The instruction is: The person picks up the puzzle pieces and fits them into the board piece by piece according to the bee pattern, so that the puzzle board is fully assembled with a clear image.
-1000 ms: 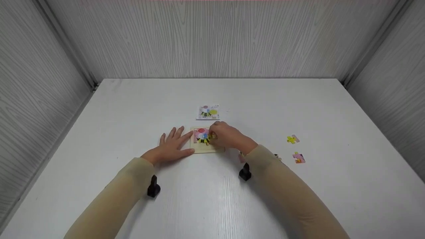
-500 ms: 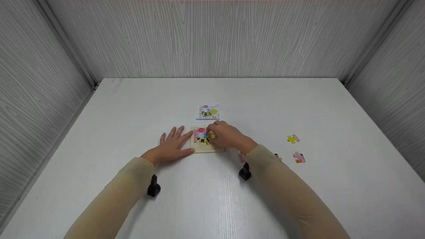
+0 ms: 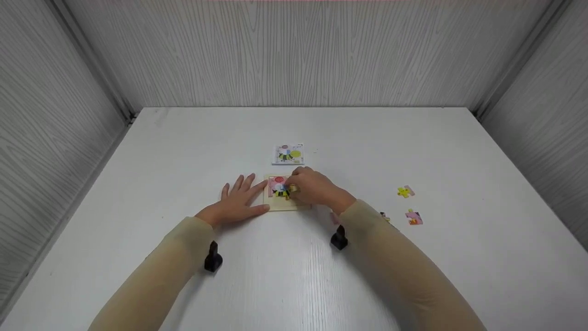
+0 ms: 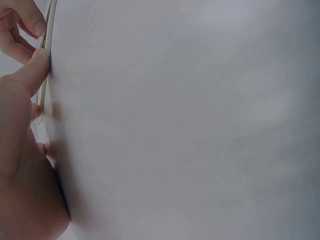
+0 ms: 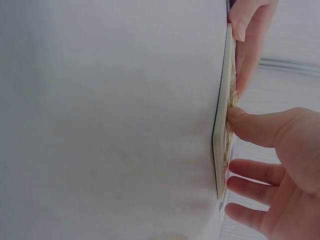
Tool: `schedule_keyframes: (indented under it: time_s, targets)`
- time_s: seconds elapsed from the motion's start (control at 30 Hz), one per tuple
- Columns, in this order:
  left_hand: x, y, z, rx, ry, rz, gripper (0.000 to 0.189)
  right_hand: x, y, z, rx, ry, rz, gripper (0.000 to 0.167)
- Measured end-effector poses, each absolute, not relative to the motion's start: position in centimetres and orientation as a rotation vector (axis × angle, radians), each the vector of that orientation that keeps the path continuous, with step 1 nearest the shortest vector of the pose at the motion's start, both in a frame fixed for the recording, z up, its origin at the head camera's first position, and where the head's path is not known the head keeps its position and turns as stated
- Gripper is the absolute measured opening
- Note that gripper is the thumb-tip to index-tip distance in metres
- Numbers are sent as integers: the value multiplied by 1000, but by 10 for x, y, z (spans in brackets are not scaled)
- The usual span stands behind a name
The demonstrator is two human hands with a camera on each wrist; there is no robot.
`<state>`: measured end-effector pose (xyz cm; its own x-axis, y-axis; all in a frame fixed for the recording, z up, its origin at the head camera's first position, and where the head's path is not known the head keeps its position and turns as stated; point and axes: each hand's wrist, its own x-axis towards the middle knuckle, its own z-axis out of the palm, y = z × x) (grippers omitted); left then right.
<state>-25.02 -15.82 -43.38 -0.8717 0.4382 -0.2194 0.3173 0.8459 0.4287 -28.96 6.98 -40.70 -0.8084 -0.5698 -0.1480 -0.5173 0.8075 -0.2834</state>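
Note:
A square wooden puzzle board (image 3: 280, 205) lies on the table, its tray partly filled with pieces that make a pink picture (image 3: 279, 180) with a bee. My left hand (image 3: 237, 206) is spread flat beside it, thumb and index finger touching the left edge. From the right, my right hand (image 3: 314, 187) reaches over the board and pinches a small yellowish puzzle piece (image 5: 234, 98) low over the tray. The right wrist view has the thumb against that piece, while the other fingers reach down toward the far side of the board. Part of the picture is hidden under this hand.
Behind the board lies a white-edged card (image 3: 288, 155) with the full bee picture. Loose pieces lie to the right: a yellow one (image 3: 405, 191), a pink and orange one (image 3: 414, 217), and others partly covered by the right sleeve (image 3: 390, 248). Pale walls enclose the table.
The right index finger and thumb have shifted slightly left over the picture, with the small piece between them. My left hand has stayed at the board's edge.

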Motion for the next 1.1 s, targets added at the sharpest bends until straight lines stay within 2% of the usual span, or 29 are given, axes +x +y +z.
schedule_keyframes:
  time_s: [0.43,1.1]
  targets:
    - [-252,-158,-436,564,2717,560,76,-292,69,-409,-880,2763,-274,39]
    - [-250,-158,-434,566,2706,567,75,-288,67,-406,-918,2759,-236,30]
